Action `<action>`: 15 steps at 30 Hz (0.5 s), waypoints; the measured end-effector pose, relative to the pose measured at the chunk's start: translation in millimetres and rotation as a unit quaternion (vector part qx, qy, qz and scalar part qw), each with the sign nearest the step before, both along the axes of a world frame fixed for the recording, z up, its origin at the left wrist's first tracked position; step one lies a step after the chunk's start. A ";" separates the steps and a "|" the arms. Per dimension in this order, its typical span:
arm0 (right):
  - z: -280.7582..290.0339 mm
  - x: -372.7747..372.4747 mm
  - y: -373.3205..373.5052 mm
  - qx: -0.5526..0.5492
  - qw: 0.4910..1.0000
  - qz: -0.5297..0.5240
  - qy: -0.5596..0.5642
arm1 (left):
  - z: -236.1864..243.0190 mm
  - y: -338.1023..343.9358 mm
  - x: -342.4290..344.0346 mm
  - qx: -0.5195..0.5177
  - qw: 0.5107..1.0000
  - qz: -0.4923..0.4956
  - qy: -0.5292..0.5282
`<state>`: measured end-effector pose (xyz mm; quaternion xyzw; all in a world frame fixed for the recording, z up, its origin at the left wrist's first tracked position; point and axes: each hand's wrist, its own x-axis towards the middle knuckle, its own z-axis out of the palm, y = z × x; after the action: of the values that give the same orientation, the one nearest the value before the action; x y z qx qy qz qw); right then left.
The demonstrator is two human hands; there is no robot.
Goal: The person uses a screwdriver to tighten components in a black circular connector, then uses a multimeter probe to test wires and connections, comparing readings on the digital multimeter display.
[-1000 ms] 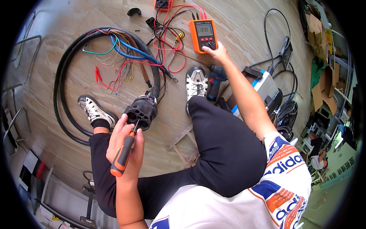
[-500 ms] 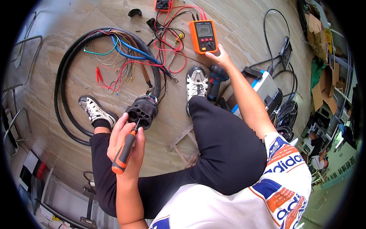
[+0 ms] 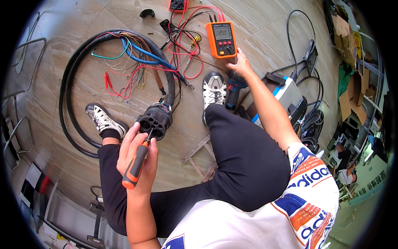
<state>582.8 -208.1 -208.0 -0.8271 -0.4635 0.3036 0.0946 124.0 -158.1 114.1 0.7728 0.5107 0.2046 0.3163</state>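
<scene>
My left hand [image 3: 143, 159] is closed round a screwdriver [image 3: 136, 167] with an orange and grey handle. Its thin shaft reaches into one of the round holes in the face of a black charging-plug-like connector [image 3: 156, 118]. On the floor ahead, an orange multimeter [image 3: 222, 39] with a lit screen has red and black leads plugged into its top. My right hand [image 3: 241, 65] is at the meter's lower right corner, thumb spread away from the fingers and not gripping it. The fingertips are beside the meter's edge; whether they touch cannot be made out.
A thick black cable [image 3: 68, 79] loops round my left shoe, with loose coloured wires [image 3: 137, 50] inside. A second orange meter [image 3: 178, 5] lies at the far edge. A cordless drill [image 3: 235, 89] and a grey-blue case [image 3: 282, 97] are by my right leg. Cardboard boxes [image 3: 352, 99] stand at right.
My right thumb has drawn back from the meter's lower edge, and the hand has slid slightly down. The meter has shifted a touch right and its reading differs. My left hand holds still.
</scene>
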 end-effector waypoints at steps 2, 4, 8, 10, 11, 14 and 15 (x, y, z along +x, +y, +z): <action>0.2 -1.8 1.1 -0.001 1.000 0.001 0.000 | 0.6 -0.2 -0.1 0.001 1.000 0.000 0.002; -0.2 0.4 -0.1 -0.001 1.000 0.002 0.000 | 0.5 -0.2 -0.2 0.003 1.000 -0.001 0.000; -2.1 1.5 -2.5 -0.003 1.000 0.010 -0.013 | 0.2 -0.1 -0.5 0.001 1.000 -0.001 -0.002; -3.5 2.2 -3.7 -0.003 1.000 0.016 -0.022 | 0.0 0.1 -0.5 -0.001 1.000 -0.001 -0.002; -3.7 3.3 -4.5 -0.004 1.000 0.017 -0.024 | -0.2 0.1 -0.4 -0.002 1.000 -0.001 -0.003; -1.8 1.0 -4.4 -0.006 1.000 0.019 -0.021 | -1.1 -0.4 -1.3 -0.003 1.000 0.000 -0.001; -0.8 0.7 -4.5 -0.004 1.000 0.018 -0.017 | -0.6 -0.3 -1.1 -0.003 1.000 -0.001 0.001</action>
<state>583.5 -212.6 -208.9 -0.8242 -0.4785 0.2927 0.0776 122.8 -158.4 113.5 0.7725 0.5111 0.2022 0.3180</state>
